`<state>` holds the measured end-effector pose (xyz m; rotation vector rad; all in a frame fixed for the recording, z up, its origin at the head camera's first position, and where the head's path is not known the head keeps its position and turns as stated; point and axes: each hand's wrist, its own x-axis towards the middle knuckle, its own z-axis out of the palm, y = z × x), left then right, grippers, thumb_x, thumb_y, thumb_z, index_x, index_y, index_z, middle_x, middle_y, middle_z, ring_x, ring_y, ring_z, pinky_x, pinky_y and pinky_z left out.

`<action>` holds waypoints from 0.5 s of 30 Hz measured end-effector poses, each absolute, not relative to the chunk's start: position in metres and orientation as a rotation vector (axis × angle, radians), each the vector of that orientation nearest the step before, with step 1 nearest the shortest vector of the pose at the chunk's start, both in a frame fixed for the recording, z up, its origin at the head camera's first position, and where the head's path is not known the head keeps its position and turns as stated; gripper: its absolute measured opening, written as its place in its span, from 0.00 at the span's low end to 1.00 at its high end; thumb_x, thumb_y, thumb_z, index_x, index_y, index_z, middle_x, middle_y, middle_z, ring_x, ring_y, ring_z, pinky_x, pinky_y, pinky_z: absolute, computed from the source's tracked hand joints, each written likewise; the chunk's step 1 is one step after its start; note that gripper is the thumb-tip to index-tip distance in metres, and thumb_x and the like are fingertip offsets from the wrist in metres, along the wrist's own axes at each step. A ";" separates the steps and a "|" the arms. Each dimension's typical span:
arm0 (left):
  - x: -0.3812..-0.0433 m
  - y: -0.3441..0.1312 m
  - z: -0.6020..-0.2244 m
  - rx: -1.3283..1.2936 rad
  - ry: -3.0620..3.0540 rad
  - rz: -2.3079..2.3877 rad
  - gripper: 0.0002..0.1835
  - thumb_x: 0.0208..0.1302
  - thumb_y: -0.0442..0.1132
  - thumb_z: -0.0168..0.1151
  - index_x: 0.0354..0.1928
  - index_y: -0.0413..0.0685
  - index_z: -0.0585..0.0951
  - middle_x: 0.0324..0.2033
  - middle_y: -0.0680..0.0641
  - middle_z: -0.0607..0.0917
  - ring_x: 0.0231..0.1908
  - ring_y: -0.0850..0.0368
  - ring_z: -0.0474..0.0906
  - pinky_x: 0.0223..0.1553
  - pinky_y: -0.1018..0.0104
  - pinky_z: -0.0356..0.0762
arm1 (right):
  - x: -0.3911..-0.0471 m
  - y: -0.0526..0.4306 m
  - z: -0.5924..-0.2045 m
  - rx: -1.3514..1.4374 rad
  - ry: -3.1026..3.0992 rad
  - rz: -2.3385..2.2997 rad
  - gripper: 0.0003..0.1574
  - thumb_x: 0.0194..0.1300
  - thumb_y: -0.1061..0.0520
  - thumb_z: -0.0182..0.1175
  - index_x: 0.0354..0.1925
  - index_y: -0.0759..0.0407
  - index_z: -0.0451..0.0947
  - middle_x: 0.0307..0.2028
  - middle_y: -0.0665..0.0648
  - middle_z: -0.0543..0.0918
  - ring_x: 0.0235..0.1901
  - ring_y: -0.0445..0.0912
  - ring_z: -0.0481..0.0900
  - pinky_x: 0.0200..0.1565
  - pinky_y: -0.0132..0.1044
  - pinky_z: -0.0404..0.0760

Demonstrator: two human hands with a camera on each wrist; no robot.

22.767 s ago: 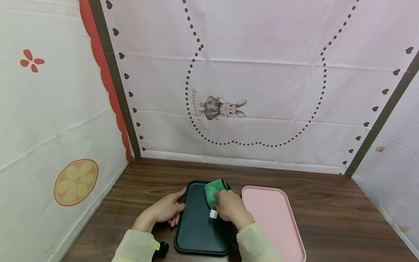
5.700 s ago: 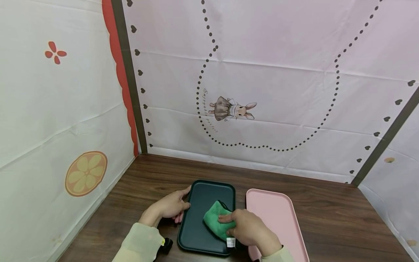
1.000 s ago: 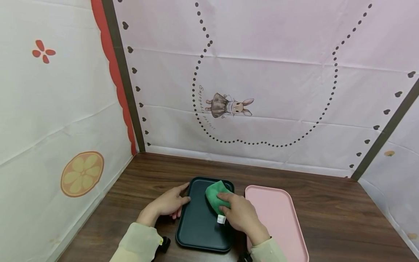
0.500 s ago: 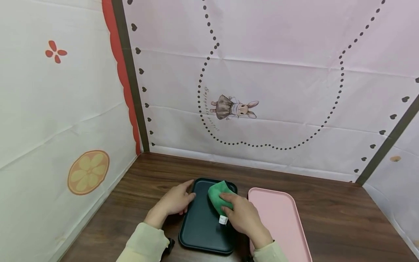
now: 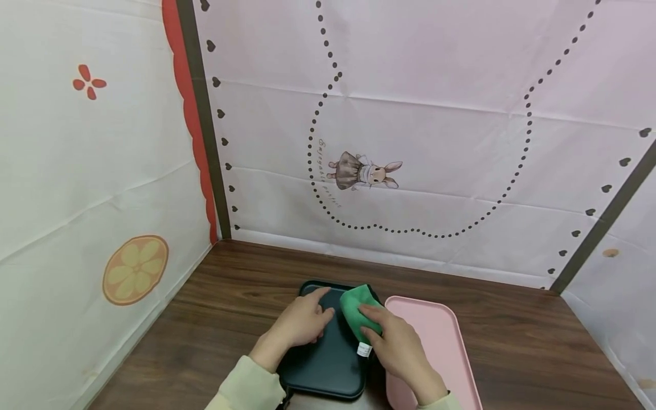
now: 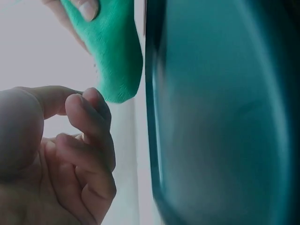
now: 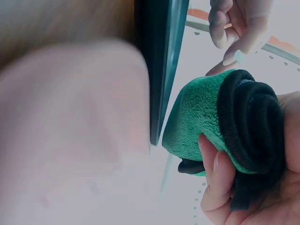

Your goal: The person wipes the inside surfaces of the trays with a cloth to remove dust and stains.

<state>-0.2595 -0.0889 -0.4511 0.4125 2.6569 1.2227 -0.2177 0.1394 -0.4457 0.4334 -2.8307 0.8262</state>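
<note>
My right hand (image 5: 402, 344) grips a folded green cloth (image 5: 356, 313) with black edging and a white tag. It hangs above the far right part of the dark teal tray (image 5: 325, 373); in the right wrist view the black-edged folds of the cloth (image 7: 197, 115) show between fingers and palm. Over that tray is my left hand (image 5: 302, 319), with nothing in it, its index finger and thumb pointing toward the cloth. In the left wrist view the left hand (image 6: 77, 150) has loosely bent fingers just below the cloth (image 6: 115, 51).
A pink tray (image 5: 427, 322) lies close to the right of the dark one, partly behind my right forearm. Both rest on a brown wooden table (image 5: 246, 279). Printed cloth walls (image 5: 425, 142) stand behind and at both sides.
Earlier, the cloth moved about on the dark tray while my left hand held its left edge. Now the left hand has come off that edge toward the cloth, which has lifted and shifted right.
</note>
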 end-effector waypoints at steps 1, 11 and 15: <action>-0.259 -0.085 -0.451 0.421 2.649 1.226 0.33 0.79 0.46 0.55 0.79 0.44 0.62 0.15 0.52 0.80 0.15 0.56 0.77 0.19 0.61 0.74 | -0.217 0.142 -0.445 0.419 -2.828 0.830 0.27 0.67 0.53 0.70 0.64 0.46 0.83 0.62 0.49 0.85 0.62 0.57 0.83 0.56 0.61 0.82; -0.250 -0.046 -0.447 0.480 2.582 1.229 0.33 0.77 0.47 0.58 0.78 0.46 0.65 0.19 0.51 0.83 0.17 0.54 0.81 0.22 0.60 0.76 | -0.210 0.174 -0.434 0.270 -2.850 0.833 0.28 0.68 0.51 0.69 0.66 0.41 0.81 0.65 0.47 0.83 0.64 0.56 0.81 0.58 0.61 0.80; -0.246 -0.030 -0.446 0.482 2.533 1.245 0.33 0.76 0.47 0.59 0.78 0.45 0.66 0.21 0.50 0.84 0.17 0.53 0.81 0.21 0.61 0.75 | -0.209 0.185 -0.432 0.246 -2.871 0.840 0.28 0.69 0.51 0.69 0.66 0.41 0.81 0.66 0.49 0.82 0.64 0.56 0.81 0.59 0.61 0.79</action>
